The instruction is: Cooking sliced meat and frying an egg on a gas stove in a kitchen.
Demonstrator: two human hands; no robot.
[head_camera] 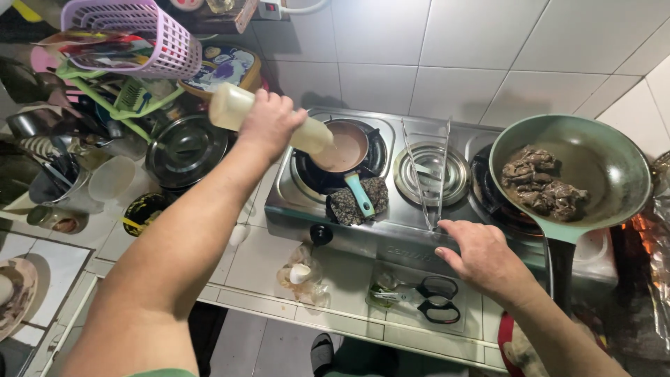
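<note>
Tilting a pale squeeze bottle (269,119), the left hand (271,122) grips it closed, nozzle over the small saucepan (347,150) just beyond. Right hand (481,258) rests open-palmed on the stove edge (391,237). A steady, gentle squeeze would likely avoid splashing.

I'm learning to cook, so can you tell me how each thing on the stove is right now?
Squeeze bottle: tipped, nozzle over the small pan, held in left hand.
Small pan: holds pale brown liquid.
Green wok: holds dark cooked meat.
Tongs: lying on the stove.
Scissors: closed.
Right hand: resting on the stove edge.
</note>
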